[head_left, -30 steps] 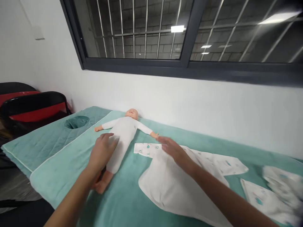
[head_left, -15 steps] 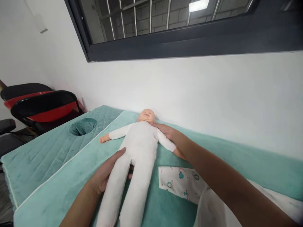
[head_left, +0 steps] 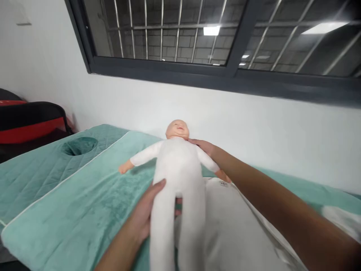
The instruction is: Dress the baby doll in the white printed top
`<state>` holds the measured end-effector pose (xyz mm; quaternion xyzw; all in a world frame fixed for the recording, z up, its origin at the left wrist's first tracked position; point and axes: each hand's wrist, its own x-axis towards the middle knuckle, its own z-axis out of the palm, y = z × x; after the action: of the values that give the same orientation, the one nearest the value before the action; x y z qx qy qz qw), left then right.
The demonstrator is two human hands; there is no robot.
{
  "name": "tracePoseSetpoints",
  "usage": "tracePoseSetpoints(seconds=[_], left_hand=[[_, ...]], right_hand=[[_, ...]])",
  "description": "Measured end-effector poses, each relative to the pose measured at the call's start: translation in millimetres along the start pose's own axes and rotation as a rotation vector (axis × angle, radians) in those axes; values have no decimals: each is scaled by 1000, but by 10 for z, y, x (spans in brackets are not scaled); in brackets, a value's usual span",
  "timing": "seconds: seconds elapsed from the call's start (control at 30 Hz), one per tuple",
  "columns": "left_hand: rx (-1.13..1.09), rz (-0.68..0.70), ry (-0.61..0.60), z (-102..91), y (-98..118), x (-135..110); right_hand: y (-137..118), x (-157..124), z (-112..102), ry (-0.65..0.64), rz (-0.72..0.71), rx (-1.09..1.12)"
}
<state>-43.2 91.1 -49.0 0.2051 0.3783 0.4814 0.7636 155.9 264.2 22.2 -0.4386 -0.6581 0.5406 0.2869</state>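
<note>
A baby doll (head_left: 180, 162) with a white cloth body lies face up, raised a little over the bed. My left hand (head_left: 145, 209) is closed around the doll's hip and upper thigh; its thumb lies on top, and fingertips show between the legs. At the doll's neck and shoulder is my right hand (head_left: 204, 146), its thumb beside the neck and its other fingers hidden behind the doll. Under the doll's right-hand side in view, a white garment (head_left: 234, 222) is spread on the green bed cover (head_left: 70, 222).
A quilted green bed section with a round face hole (head_left: 80, 146) lies to the left. Red and black chairs (head_left: 31, 120) stand beyond it. Behind the bed is a white wall (head_left: 135, 101) with a dark-framed, barred window (head_left: 169, 73) above.
Both my hands have lifted the doll and moved it to the right, partly over the white garment. The head camera has tilted upward and turned right.
</note>
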Motion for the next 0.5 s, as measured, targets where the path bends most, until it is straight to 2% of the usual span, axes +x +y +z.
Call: tracePoseSetpoints(seconds=[0.1,0.17,0.23,0.33,0.43,0.5], left_hand=[[-29,-56,-143,533,-468,-155],[-13,-89,-201,805,-803,-221],[5,-109,-230,1008,-1122,-261],[18,-114,-250,1210,-1513,-296],[34,-98,-193,1302,-1759,-321],[57,-94,-157,1292,-1831,-332]], right_hand=[[37,-706,-492,-193,223,154],[169,-1142,-775,-199,248,136],[362,-1514,-987,-145,216,40],[691,-1916,-1156,45,177,-142],[965,-2133,-1189,184,182,-237],[1093,-2206,-1175,230,184,-271]])
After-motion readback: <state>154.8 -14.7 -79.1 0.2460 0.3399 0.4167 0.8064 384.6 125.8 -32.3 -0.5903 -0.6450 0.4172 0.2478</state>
